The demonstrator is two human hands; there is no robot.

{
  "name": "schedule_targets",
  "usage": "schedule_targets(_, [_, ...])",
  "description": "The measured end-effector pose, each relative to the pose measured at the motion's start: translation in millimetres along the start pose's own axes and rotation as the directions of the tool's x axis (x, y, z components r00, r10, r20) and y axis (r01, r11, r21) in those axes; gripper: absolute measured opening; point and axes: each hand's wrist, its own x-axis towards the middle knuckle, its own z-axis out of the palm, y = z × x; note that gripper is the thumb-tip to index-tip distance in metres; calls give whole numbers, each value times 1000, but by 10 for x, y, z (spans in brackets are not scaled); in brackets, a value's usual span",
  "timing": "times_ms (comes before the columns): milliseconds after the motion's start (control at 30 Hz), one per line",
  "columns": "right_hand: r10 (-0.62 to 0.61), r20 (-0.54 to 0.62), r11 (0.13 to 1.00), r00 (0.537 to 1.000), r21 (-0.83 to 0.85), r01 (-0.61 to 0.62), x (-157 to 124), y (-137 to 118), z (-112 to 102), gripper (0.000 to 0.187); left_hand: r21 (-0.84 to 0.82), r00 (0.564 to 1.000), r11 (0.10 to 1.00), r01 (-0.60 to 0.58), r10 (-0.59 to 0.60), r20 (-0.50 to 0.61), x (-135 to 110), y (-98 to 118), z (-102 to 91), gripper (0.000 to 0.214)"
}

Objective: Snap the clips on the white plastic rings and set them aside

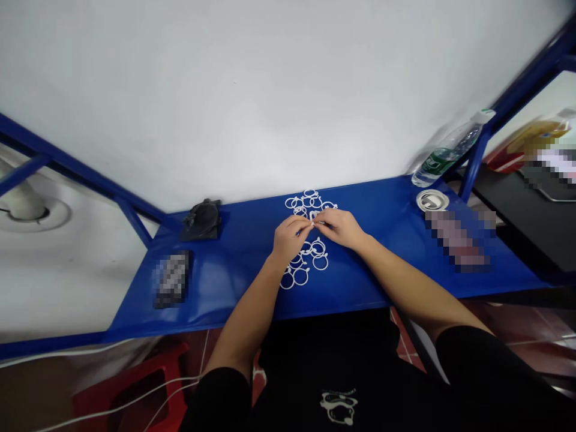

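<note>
My left hand and my right hand meet over the middle of the blue table. Fingertips of both are pinched together on a small white plastic ring, mostly covered by the fingers. Just in front of my hands, nearer to me, lie several white rings, each with a small tab or clip on its edge. Beyond my fingers sits another loose group of the same white rings, some overlapping.
A black plastic bag and a blurred-out dark packet lie on the left. On the right, a water bottle leans by the blue frame, near a round white coil. A red stool stands below the table.
</note>
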Motion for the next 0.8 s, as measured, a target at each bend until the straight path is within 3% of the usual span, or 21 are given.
schedule_targets(133, [-25,-6,1000,1000,10,25,-5,7,7,22,-21,999,1000,1,-2,-35,-6,6,2,17])
schedule_targets(333, [-22,-20,1000,1000,13,22,-15,-23,22,20,-23,999,999,46,-46,6,-24,-8,17,21])
schedule_targets(467, [-7,-17,1000,1000,-3,7,-5,-29,-14,22,-19,1000,1000,13,-14,-4,-3,6,-5,16])
schedule_targets(567, [87,-100,995,991,-42,-91,1,80,-108,24,16,998,999,-37,38,-44,24,13,-56,6])
schedule_targets(667, [247,-204,957,947,-103,-272,-10,304,-255,24,44,998,998,-42,44,-47,40,-2,-109,7])
schedule_targets(800, [460,-118,856,880,-203,-475,-43,585,-438,21,116,999,993,-3,-2,37,32,-28,-131,13])
